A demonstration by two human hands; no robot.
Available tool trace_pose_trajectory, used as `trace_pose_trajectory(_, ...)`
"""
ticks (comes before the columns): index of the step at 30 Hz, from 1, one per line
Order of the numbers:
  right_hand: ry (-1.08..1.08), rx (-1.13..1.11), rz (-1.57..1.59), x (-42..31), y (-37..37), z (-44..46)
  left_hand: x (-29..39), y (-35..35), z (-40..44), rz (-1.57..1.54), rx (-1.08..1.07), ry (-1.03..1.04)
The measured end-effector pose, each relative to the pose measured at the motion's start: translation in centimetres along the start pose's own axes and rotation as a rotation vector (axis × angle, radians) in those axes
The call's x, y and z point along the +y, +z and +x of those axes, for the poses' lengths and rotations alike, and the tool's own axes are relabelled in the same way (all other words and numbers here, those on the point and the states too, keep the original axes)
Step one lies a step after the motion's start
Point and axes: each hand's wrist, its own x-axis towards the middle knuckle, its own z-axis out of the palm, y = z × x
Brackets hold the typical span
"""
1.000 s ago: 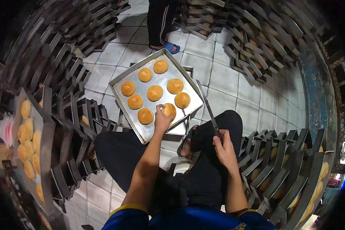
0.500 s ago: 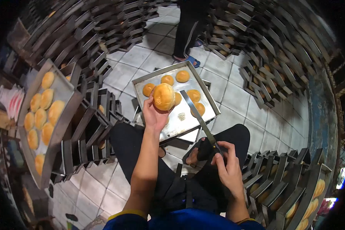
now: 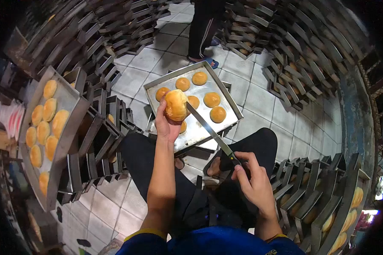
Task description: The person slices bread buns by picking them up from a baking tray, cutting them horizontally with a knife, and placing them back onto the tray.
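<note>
Holding a golden bun [image 3: 175, 105] near the frame's center, the left hand [image 3: 167, 124] has its fingers curved partly open around the bun's side, above a metal tray [image 3: 200, 127] of more buns. At center right, the right hand [image 3: 254, 180] has its fingers closed around the handle of a serrated knife [image 3: 212, 132], whose tip meets the bun's right edge. Another person's slippered foot [image 3: 203, 61] stands behind the tray, upper center.

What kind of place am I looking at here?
Probably a bakery's work area: buns on a metal tray, stacks of more trays around, and a serrated knife at one bun.
</note>
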Motion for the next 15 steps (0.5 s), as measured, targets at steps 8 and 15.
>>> trace_pose_trajectory(8, 0.026, 0.002, -0.085, -0.9, -0.9, 0.2, -0.8, -0.2, -0.1, 0.003, -0.045, -0.015)
trace_pose_trajectory(15, 0.042, -0.03, -0.126, -2.0, -1.7, 0.1, -1.3, -0.6, 0.3, 0.068, -0.082, 0.005)
